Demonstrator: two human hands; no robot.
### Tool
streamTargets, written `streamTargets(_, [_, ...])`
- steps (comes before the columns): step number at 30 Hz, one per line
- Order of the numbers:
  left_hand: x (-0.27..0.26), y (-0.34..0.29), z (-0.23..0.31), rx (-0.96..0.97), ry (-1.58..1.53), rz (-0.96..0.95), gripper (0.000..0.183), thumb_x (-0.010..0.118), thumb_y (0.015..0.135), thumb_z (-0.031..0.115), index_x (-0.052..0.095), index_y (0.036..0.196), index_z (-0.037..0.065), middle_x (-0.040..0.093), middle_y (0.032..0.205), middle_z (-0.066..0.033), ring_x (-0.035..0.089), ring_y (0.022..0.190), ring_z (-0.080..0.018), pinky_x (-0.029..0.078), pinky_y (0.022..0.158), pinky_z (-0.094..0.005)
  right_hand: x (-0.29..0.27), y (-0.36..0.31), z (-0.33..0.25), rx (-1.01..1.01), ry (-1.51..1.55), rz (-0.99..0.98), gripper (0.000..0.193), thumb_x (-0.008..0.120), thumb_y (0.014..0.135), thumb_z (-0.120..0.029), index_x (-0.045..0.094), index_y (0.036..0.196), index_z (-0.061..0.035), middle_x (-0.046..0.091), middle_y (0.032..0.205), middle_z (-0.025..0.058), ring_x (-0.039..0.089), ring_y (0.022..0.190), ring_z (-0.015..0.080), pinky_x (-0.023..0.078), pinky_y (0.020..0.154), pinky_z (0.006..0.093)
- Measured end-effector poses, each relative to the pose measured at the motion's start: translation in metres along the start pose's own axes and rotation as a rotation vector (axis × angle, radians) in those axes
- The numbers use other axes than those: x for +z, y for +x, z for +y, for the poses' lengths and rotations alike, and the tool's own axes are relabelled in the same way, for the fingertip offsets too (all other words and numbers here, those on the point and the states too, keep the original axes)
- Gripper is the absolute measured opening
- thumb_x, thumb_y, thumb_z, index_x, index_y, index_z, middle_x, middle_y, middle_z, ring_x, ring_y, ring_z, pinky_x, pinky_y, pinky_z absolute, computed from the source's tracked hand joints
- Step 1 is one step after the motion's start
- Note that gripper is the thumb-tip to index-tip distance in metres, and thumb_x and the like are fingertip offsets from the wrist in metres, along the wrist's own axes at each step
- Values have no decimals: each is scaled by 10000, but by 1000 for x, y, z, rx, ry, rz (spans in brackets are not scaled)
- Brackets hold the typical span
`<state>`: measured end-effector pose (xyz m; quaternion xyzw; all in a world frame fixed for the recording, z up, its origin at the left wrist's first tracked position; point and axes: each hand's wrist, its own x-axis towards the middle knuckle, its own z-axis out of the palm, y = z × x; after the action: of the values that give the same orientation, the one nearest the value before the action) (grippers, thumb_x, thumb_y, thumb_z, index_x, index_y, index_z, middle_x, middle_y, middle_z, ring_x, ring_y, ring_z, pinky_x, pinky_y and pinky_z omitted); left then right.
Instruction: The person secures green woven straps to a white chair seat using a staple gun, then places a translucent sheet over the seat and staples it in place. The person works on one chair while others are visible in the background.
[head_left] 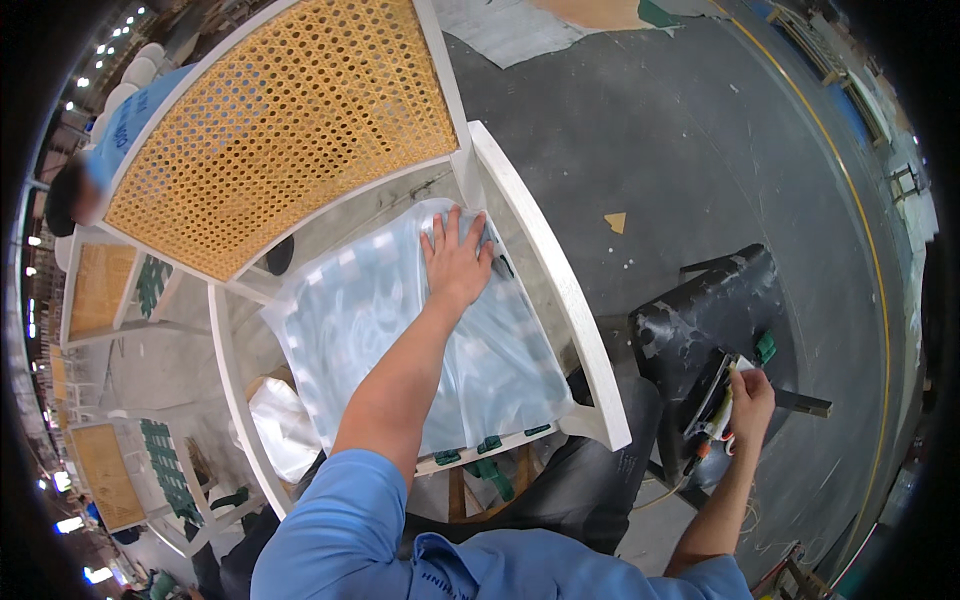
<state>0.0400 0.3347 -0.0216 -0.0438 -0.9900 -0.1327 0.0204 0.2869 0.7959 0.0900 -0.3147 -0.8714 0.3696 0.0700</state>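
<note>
The grey floor (pixel 690 150) is the largest thing, and it spreads across the upper right and right of the frame. On it, a white chair (pixel 548 240) fills much of the centre and the upper left. Its woven cane panel (pixel 290 130) takes the upper left, inside a white border. Below this panel, in the middle of the frame, a shiny, translucent plastic sheet (pixel 390 330) covers the chair seat; dark green straps (pixel 447 457) show at its lower edge. At the right of the frame stands a black padded seat (pixel 690 320) with a worn, flaking surface. At the left edge there are two other chairs, one at mid-height (pixel 100 290) and one lower (pixel 108 478), both with cane panels and green straps. Another person in a blue shirt (pixel 130 115) is partly hidden behind the cane panel. The left hand (pixel 458 262) lies flat on the upper part of the sheet, its grip open and the fingers spread. The right hand (pixel 752 405) is at a tool (pixel 712 400) on the black seat; its fingers are bent, but I cannot tell if the grip is closed on it. Just beside is a small green piece (pixel 766 347).
</note>
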Motion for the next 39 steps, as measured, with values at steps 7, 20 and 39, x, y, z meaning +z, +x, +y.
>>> streamTargets(7, [-5,-3,-7,-7,-46,-2,538,501,1073,435,492,1585,269,286,1722,-138,203,1594,-439,98,1293,-630,-11,13,48,78,-536,-10,437,863,834,-323,687,1027,28,738,968,210,723,940,385,549,828,466])
streamTargets(20, [8,-9,-1,8,-120,108,529,567,1038,394,559,1539,225,343,1694,-120,225,1583,-447,110,1289,-636,-8,15,58,444,-246,24,500,915,712,-198,533,982,-22,641,909,120,660,834,247,541,717,397])
streamTargets(39, [12,-11,-13,-50,-132,66,543,571,1032,420,533,1560,298,311,1719,-94,199,1601,-406,93,1298,-611,155,110,-262,-180,206,-714,675,903,797,-133,582,1375,5,731,1138,89,688,1033,212,547,898,364])
